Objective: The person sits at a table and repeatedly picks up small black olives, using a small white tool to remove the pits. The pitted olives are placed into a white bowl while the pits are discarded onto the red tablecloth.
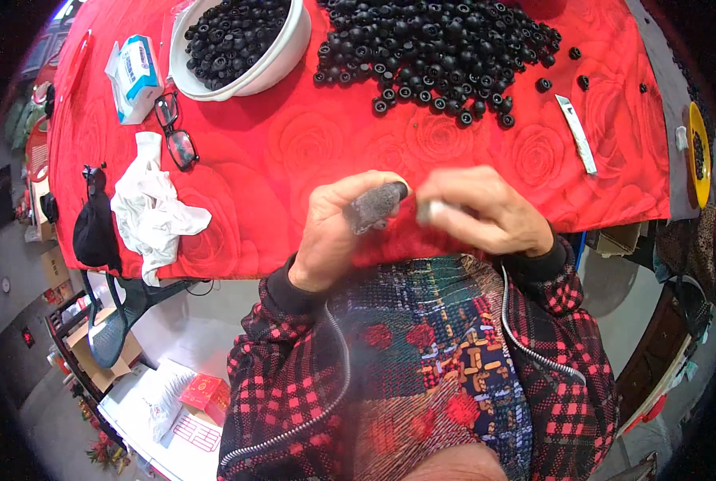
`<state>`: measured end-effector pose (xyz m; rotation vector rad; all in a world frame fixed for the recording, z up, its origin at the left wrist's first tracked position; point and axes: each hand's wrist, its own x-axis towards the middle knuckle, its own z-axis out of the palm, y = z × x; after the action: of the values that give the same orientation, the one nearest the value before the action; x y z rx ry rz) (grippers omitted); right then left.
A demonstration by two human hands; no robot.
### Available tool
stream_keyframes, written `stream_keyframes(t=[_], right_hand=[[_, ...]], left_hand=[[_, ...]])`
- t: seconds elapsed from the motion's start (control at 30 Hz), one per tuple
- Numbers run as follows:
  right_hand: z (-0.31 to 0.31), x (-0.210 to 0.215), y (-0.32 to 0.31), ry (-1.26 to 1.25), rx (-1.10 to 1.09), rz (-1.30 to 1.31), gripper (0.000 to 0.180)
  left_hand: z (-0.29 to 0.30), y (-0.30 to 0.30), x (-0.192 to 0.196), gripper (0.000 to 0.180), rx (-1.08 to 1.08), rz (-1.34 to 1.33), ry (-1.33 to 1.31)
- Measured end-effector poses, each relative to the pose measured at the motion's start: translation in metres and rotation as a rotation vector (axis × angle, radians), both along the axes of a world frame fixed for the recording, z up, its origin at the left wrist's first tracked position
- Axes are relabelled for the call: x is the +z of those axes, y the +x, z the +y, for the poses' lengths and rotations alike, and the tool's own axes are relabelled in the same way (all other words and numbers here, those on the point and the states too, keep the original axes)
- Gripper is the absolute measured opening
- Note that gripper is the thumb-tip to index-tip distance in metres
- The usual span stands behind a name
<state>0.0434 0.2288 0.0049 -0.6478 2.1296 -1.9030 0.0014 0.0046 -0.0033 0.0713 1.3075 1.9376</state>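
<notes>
My left hand [326, 228] is closed, raised over the near edge of the red-covered table. It grips a small black piece [401, 190], and dark grey fuzzy material [374, 207] lies over its fingers; I cannot tell whether that is a cloth or a finger cover. Just to the right, my right hand [490, 212] is curled in a pinch, its fingers smeared by motion. Something whitish [435, 208] shows at its fingertips, too blurred to name. A heap of round black knob-like parts [438, 56] lies beyond both hands.
A white basin [294, 48] of black parts stands at the back left. Near it are a tissue pack [137, 80], black-framed glasses [177, 132], a white cloth [153, 200] and a black pouch-like item [93, 220]. A narrow white strip [576, 135] and a yellow plate [701, 188] are right.
</notes>
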Motion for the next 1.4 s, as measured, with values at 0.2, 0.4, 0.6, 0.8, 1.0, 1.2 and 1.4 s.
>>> stream_keyframes(t=[0.2, 0.4, 0.6, 0.8, 1.0, 1.2, 1.4], right_hand=[[-0.014, 0.008, -0.001, 0.108, -0.367, 0.182, 0.032], [-0.030, 0.002, 0.002, 0.141, -0.428, 0.423, 0.034], [-0.038, 0.001, 0.009, 0.233, -0.530, 0.626, 0.034], [-0.041, 0.001, 0.011, 0.203, -0.528, 0.532, 0.034], [-0.044, 0.000, 0.012, 0.236, -0.538, 0.728, 0.025], [-0.033, -0.013, 0.009, 0.284, -0.625, 0.561, 0.017], [-0.035, -0.024, 0.008, 0.275, -0.605, 0.428, 0.016]], left_hand=[[0.004, 0.004, 0.002, 0.018, 0.034, 0.123, 0.025], [0.005, 0.006, 0.003, 0.021, 0.004, -0.283, 0.230], [0.000, 0.012, -0.008, 0.025, -0.077, -0.516, 0.357], [0.003, 0.013, -0.002, 0.020, -0.092, -0.542, 0.370], [-0.007, 0.014, 0.001, 0.017, 0.023, -0.373, 0.251], [-0.023, -0.068, 0.079, 0.025, 0.481, 0.716, -0.512], [-0.054, -0.165, 0.064, 0.032, 0.688, 1.040, -0.663]])
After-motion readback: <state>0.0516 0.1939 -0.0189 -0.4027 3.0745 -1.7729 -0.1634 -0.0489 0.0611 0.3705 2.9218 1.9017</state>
